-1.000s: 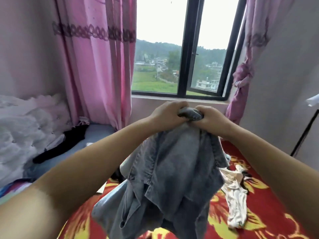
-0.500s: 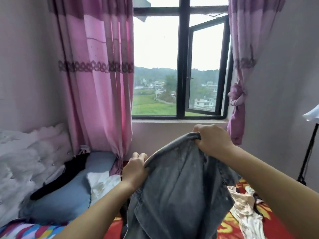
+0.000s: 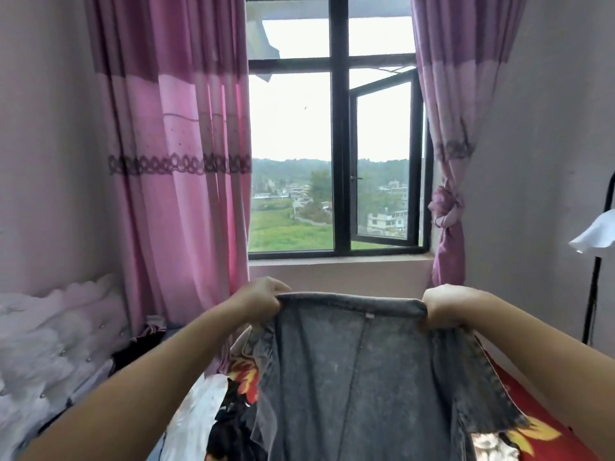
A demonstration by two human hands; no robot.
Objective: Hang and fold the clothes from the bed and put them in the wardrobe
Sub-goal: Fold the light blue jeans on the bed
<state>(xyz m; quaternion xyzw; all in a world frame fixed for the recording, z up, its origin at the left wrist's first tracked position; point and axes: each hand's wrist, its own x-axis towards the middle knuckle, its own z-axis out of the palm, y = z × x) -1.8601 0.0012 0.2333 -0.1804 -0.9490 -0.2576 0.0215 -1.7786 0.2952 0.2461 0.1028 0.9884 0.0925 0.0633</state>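
Denim garment (image 3: 359,377) gripped by both hands — left hand (image 3: 258,302), right hand (image 3: 447,306).

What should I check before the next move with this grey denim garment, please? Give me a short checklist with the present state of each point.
1. Left hand grips one end of the top edge: ok.
2. Right hand grips the other end: ok.
3. Top edge of the grey denim garment is stretched straight between the hands: ok.
4. Garment hangs flat, without bunching: ok for the middle; the side flaps look folded over.
5. Free space on the bed to lay it down: not ok; other clothes lie below it.
6. Hanger or wardrobe within reach: cannot tell, neither is in view.
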